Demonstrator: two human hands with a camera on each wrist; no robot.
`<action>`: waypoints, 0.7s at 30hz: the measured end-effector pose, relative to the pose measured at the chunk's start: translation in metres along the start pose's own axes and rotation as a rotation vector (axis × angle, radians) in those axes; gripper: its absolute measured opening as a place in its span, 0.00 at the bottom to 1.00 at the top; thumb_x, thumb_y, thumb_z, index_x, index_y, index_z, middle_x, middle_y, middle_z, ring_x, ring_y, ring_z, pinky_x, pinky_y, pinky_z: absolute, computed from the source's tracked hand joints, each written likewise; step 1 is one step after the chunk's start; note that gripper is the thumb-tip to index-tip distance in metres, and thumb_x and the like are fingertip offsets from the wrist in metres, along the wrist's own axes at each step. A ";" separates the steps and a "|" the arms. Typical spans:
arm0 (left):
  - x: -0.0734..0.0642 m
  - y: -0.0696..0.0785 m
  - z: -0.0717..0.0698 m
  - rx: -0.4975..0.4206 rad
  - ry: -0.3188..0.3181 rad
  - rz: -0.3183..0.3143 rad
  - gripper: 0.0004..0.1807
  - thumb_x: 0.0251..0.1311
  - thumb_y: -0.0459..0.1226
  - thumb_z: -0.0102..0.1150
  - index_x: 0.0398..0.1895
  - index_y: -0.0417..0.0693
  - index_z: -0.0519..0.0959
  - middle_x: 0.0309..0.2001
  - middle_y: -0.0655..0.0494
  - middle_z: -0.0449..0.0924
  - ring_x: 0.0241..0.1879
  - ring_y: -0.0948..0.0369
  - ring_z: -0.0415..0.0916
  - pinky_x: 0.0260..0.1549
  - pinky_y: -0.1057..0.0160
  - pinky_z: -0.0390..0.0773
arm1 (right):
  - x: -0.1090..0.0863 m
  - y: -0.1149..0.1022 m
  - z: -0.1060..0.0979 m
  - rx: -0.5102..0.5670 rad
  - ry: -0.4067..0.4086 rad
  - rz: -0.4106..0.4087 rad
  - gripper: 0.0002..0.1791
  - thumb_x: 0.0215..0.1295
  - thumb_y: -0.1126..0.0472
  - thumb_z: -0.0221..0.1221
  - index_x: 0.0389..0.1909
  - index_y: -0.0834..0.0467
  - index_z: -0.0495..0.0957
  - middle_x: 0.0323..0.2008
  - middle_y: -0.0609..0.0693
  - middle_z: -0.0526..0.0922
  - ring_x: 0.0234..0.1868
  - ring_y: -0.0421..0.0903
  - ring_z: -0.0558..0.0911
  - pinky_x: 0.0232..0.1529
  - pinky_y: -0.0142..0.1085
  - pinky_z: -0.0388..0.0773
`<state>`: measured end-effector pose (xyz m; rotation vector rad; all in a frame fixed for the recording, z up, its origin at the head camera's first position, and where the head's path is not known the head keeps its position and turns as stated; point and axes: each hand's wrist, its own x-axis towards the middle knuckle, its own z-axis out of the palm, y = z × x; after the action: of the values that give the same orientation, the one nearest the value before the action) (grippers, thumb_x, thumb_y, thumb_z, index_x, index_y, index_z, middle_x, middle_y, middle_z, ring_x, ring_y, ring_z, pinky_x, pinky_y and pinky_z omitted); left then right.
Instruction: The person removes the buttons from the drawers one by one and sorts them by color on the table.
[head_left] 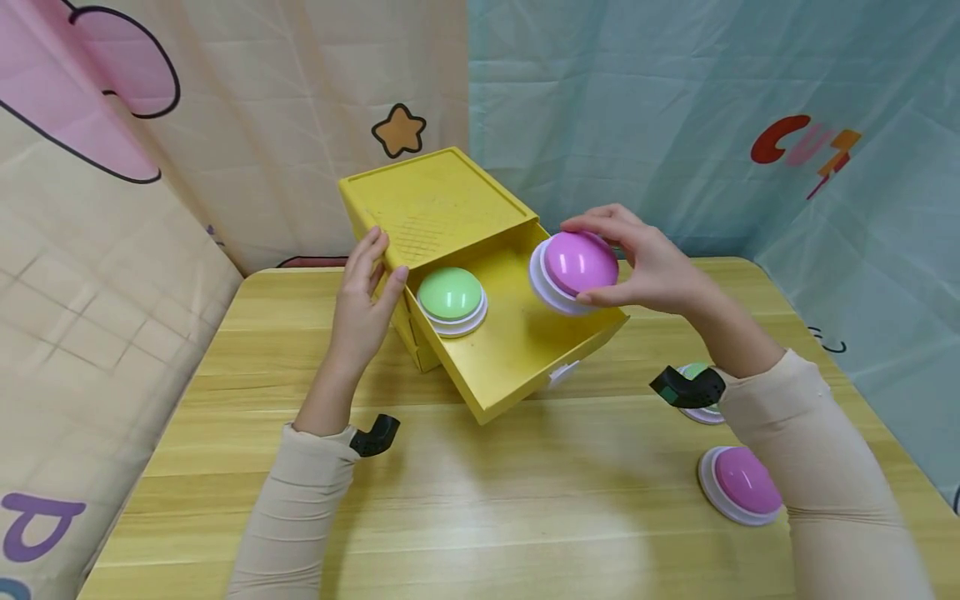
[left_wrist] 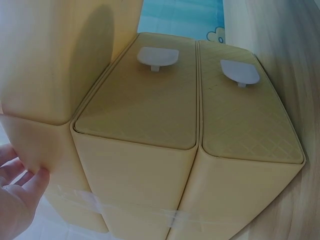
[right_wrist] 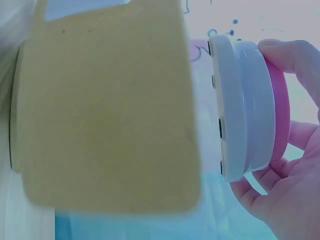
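Observation:
My right hand (head_left: 652, 265) holds a pink dome push button (head_left: 579, 260) with a white base, thumb on the near side and fingers on the far side. It hovers over the right part of a pulled-out yellow drawer (head_left: 517, 354), tilted. In the right wrist view the button's white base (right_wrist: 242, 110) is seen edge-on, beside the drawer front (right_wrist: 110, 115). A green dome button (head_left: 450, 293) sits inside the drawer at the left. My left hand (head_left: 362, 304) rests against the left side of the yellow drawer cabinet (head_left: 442, 196), its fingertips near the top edge.
On the wooden table (head_left: 555, 500), another pink button (head_left: 746, 483) lies at the right, partly behind the right sleeve. A green button (head_left: 701, 414) behind it is mostly covered by the wrist camera. Two lower drawers with white handles (left_wrist: 158, 56) are closed. Printed curtains surround the table.

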<state>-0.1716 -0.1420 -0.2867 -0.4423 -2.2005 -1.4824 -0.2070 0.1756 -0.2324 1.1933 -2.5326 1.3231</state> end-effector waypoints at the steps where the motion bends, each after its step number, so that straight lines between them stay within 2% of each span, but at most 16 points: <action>1: 0.000 0.000 0.000 0.002 0.000 -0.001 0.25 0.64 0.32 0.48 0.61 0.27 0.58 0.66 0.41 0.50 0.64 0.53 0.51 0.60 0.53 0.58 | -0.006 -0.001 -0.003 0.000 0.015 -0.010 0.36 0.41 0.74 0.68 0.56 0.63 0.69 0.51 0.53 0.65 0.48 0.46 0.67 0.44 0.27 0.73; 5: 0.001 0.000 0.000 0.006 -0.003 -0.003 0.26 0.64 0.32 0.48 0.62 0.28 0.58 0.66 0.41 0.50 0.64 0.54 0.50 0.60 0.54 0.58 | -0.034 0.002 -0.016 -0.007 0.064 -0.037 0.37 0.36 0.80 0.66 0.55 0.68 0.68 0.50 0.53 0.66 0.49 0.45 0.66 0.43 0.24 0.73; 9: 0.001 0.000 0.001 0.007 -0.005 -0.004 0.26 0.64 0.33 0.48 0.62 0.28 0.58 0.66 0.41 0.49 0.64 0.54 0.50 0.60 0.54 0.58 | -0.067 0.010 -0.027 -0.078 0.110 -0.011 0.39 0.33 0.82 0.66 0.55 0.69 0.68 0.50 0.50 0.66 0.49 0.43 0.65 0.41 0.21 0.72; 16: 0.001 0.002 0.001 0.001 -0.007 -0.011 0.26 0.64 0.32 0.48 0.62 0.28 0.58 0.66 0.41 0.49 0.64 0.54 0.50 0.60 0.54 0.58 | -0.130 0.026 -0.039 -0.162 0.193 0.138 0.40 0.33 0.82 0.65 0.56 0.68 0.68 0.50 0.48 0.66 0.46 0.41 0.66 0.39 0.17 0.68; 21: 0.000 0.002 0.000 -0.003 -0.008 -0.017 0.26 0.64 0.32 0.48 0.62 0.28 0.57 0.66 0.41 0.49 0.64 0.54 0.50 0.60 0.54 0.57 | -0.176 0.038 -0.041 -0.186 0.293 0.264 0.39 0.33 0.82 0.65 0.55 0.67 0.68 0.49 0.46 0.65 0.45 0.38 0.65 0.36 0.15 0.67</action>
<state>-0.1707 -0.1410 -0.2846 -0.4325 -2.2139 -1.4946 -0.1199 0.3247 -0.2966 0.5985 -2.5858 1.1705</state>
